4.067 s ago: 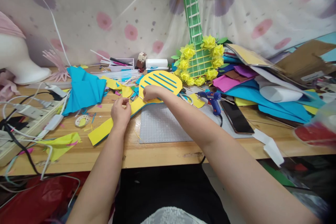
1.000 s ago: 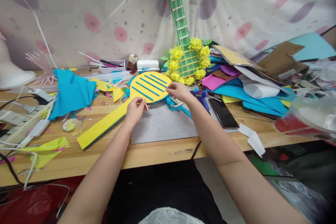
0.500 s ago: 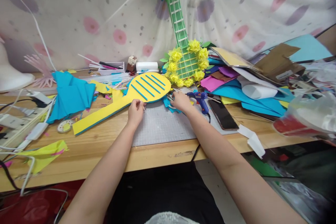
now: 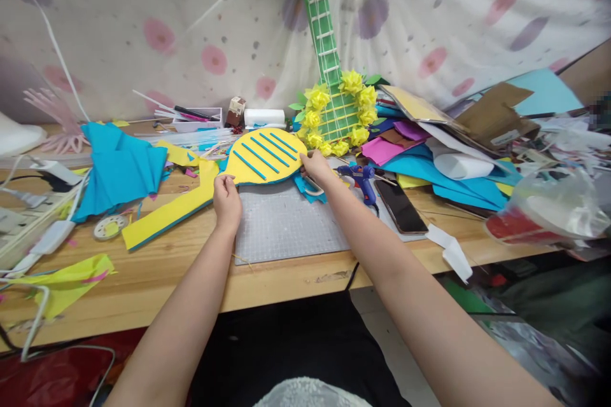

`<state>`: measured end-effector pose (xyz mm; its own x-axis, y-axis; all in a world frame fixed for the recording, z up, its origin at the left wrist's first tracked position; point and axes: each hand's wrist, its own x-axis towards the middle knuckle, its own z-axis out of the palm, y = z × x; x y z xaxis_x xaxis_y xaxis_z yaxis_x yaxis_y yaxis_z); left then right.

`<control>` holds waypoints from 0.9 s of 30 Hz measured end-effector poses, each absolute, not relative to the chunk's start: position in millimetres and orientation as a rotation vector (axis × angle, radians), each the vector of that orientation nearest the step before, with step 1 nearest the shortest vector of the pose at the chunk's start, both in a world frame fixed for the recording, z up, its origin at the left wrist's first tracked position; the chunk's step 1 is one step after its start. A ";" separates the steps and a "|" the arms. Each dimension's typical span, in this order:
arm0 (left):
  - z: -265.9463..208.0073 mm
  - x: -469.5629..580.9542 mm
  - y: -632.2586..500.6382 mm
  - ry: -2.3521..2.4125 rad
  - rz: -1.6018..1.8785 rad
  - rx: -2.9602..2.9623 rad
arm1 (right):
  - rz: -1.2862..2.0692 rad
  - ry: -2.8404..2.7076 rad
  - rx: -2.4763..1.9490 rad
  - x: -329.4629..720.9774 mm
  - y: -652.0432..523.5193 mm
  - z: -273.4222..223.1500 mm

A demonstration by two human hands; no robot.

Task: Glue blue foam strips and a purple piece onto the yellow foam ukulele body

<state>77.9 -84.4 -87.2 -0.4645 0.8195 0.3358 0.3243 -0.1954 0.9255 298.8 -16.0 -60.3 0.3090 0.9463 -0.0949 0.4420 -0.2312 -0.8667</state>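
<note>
The yellow cutout [image 4: 252, 159] lies between both hands, its round end over the far part of the mat [image 4: 291, 222], its neck slanting left over the surface [image 4: 176, 235]. The fingers of the left hand [image 4: 228, 203] pinch its near edge where neck meets body; those of the right hand [image 4: 317, 168] pinch the body's right edge, near the glue gun [image 4: 363, 183].

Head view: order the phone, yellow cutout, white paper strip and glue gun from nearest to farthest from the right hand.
From the right hand:
1. Yellow cutout: touching it, on its left.
2. Glue gun: just to its right.
3. Phone: right of the glue gun.
4. White paper strip: farthest right, beyond the phone.
</note>
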 end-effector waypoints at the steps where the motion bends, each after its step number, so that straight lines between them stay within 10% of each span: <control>1: -86.2 77.9 -85.6 1.729 1.693 1.341 | 0.864 -1.193 -1.814 297.1 -12.2 -60.7; 17: -43.5 59.4 -88.3 2.119 1.363 1.526 | 0.939 -1.216 -1.724 291.3 -35.5 -61.2; 27: -2.8 -50.1 -19.6 2.671 -0.084 1.793 | 0.419 -1.492 -1.650 297.6 -62.3 -65.8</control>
<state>-50.1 -19.6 -2.8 -0.3769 0.9256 0.0344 0.9216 0.3785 -0.0858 297.6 -62.3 -65.8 0.2318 0.9298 0.2860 0.6450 0.0732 -0.7607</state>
